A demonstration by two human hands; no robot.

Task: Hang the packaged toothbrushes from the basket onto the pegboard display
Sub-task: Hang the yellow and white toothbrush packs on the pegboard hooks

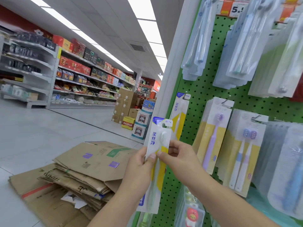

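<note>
Head view: left hand (139,164) and right hand (178,157) grip 1 toothbrush pack (158,145) (upright).

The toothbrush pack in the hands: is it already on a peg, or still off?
Off. Both the left hand and right hand hold the toothbrush pack before the pegboard.

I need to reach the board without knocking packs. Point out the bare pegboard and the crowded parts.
Bare green pegboard shows between the upper clear packs and the lower row, and beside the matching white-and-yellow pack on its hook. Crowded: the right side, where the purple toothbrush pack and twin pack overlap. Both hands, left and right, hold the toothbrush pack.
</note>
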